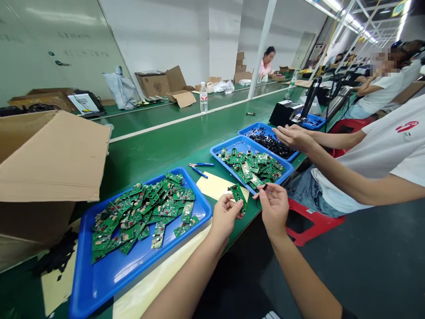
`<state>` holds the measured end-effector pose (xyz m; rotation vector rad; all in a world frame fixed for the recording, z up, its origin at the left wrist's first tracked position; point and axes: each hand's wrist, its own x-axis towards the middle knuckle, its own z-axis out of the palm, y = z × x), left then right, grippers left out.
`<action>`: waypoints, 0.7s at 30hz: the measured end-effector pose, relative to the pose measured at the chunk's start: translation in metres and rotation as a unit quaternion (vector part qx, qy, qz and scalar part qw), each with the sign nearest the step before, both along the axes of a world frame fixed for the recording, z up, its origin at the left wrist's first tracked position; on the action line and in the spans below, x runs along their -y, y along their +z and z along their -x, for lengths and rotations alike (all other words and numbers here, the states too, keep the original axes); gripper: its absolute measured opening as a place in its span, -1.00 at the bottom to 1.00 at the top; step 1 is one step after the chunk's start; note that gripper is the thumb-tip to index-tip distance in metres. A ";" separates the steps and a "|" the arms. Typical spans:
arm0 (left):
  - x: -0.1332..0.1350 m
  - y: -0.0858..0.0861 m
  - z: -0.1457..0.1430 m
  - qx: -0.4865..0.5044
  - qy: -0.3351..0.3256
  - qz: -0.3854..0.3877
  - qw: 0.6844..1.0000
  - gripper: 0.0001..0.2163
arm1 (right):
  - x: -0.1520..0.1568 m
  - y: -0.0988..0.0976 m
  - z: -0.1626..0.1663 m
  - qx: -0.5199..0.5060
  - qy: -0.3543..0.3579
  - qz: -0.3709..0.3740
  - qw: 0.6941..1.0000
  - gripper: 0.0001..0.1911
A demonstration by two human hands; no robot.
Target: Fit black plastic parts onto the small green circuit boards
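The left hand (226, 215) pinches a small green board (239, 196) between thumb and fingers, out past the edge of the green surface (156, 146); the right hand (274, 208), just beside it at 3 o'clock, is pressed together on a tiny black part (262, 189) at its fingertips; the part is near the board's 3 o'clock end, but I cannot tell if they touch.

At 9 o'clock from the hands sits a big blue tray (109, 274) full of green boards (146, 210); a cardboard box (46, 164) stands further out at 9 o'clock; just past the hands at 12 o'clock lies a yellow paper (215, 186), and blue pliers (199, 167) lie beyond it.

At 1 o'clock is a second blue tray (229, 148) with more boards; behind it a third tray (255, 128) holds small black parts (272, 144); another person's hand (294, 136) is spread over that tray.

Far off at 12 o'clock stand a water bottle (203, 97) and more boxes.

What could go wrong: the board hangs over the floor, not over the surface, so a loose pinch could drop it; the black part is tiny and could slip from the fingers and get lost; pushing it on crooked could bend its little legs, I think.
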<state>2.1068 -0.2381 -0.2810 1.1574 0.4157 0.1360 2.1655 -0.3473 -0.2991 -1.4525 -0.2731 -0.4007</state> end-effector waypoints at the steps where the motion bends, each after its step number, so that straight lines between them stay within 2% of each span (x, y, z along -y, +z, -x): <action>1: -0.001 0.000 0.000 0.003 0.003 -0.007 1.000 -0.59 | 0.003 0.000 -0.005 -0.010 -0.010 -0.014 1.000 -0.78; 6: -0.004 -0.005 -0.011 0.007 -0.022 -0.058 0.998 -0.59 | 0.022 -0.003 -0.016 -0.040 -0.026 -0.044 0.998 -0.77; 12: 0.011 -0.014 -0.062 0.019 -0.077 -0.187 0.979 -0.72 | 0.044 -0.016 -0.007 -0.061 -0.026 -0.025 0.998 -0.77; 17: 0.029 -0.010 -0.110 0.037 -0.114 -0.339 0.933 -0.82 | 0.061 -0.026 -0.007 -0.080 -0.032 0.013 0.996 -0.78; 21: 0.038 -0.005 -0.127 0.034 -0.117 -0.447 0.886 -0.82 | 0.073 -0.029 -0.010 -0.097 -0.032 0.043 0.994 -0.76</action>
